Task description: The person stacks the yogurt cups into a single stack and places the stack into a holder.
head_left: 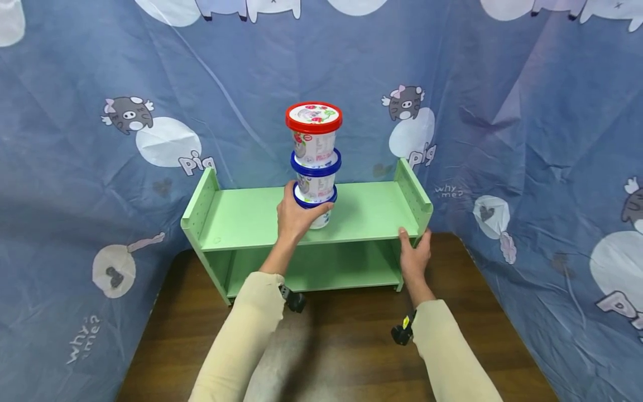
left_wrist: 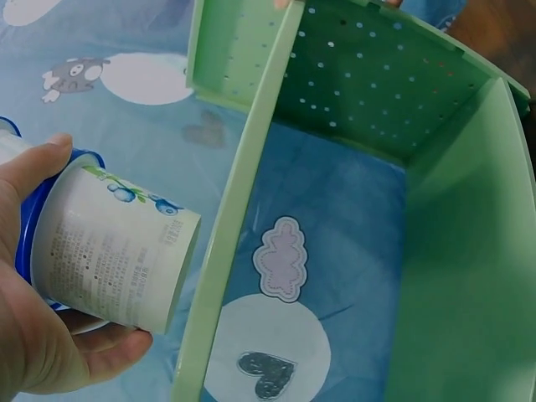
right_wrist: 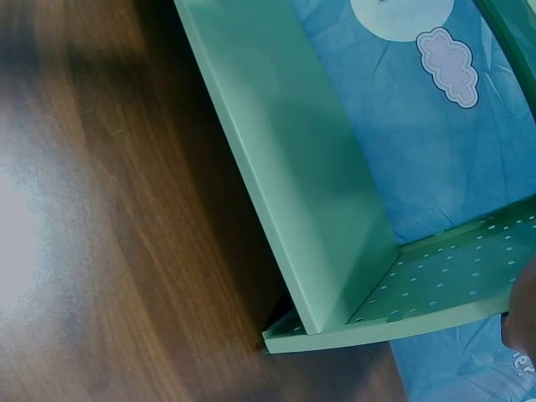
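Three round white tubs stand in a stack over the top board of a green two-tier shelf (head_left: 369, 209). A red-lidded tub (head_left: 316, 142) is uppermost; below it come a blue-lidded tub (head_left: 315, 187) and a bottom blue-lidded tub (left_wrist: 117, 247). My left hand (head_left: 295, 216) grips the bottom tub near its lid, thumb on one side and fingers round the other. Whether that tub's base touches the board cannot be told. At the shelf's right end my right hand (head_left: 416, 258) holds the side panel, thumb at the top board's front edge, fingers on the outer side.
The shelf stands on a brown wooden table (head_left: 351, 346), with a lower board (head_left: 311, 271) under the top one. Raised side panels (head_left: 414, 192) with small holes bound both ends. A blue patterned curtain (head_left: 261, 84) hangs behind and at both sides.
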A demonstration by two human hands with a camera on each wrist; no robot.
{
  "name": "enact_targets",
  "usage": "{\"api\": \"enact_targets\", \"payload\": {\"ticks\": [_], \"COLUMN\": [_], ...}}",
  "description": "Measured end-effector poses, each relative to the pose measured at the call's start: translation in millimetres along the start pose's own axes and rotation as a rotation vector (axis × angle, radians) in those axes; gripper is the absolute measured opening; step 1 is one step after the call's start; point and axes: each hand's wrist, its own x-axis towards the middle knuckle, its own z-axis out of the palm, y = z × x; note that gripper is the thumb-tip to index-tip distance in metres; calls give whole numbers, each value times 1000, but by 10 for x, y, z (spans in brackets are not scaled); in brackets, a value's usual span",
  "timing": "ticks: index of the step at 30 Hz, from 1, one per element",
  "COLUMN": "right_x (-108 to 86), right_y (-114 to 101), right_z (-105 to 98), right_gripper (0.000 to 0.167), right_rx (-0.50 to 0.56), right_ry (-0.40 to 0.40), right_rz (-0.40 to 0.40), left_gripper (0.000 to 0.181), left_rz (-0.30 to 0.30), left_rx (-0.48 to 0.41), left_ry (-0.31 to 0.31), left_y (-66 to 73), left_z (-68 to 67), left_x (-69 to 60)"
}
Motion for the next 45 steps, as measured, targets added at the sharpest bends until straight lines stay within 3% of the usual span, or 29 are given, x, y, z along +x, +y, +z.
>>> {"api": "enact_targets", "payload": {"ticks": [13, 30, 38, 45], "right_x": [-36, -33, -37, -35], "right_y": [-87, -59, -26, -26], "right_z": [41, 9, -14, -12], "right_gripper": [60, 59, 62, 62], "right_rx": [17, 27, 35, 24], "right_ry": [-40, -32, -28, -25], "right_rz": [3, 11, 12, 16], "left_gripper": [91, 100, 116, 117], "left_rz": [-4, -1, -30, -44], "left_rx": [-6, 4, 4, 7], "left_ry": [4, -13, -25, -24], "left_y": [-54, -128, -125, -119], "left_z": [-29, 41, 39, -14], "left_x": [20, 12, 8, -15]}}
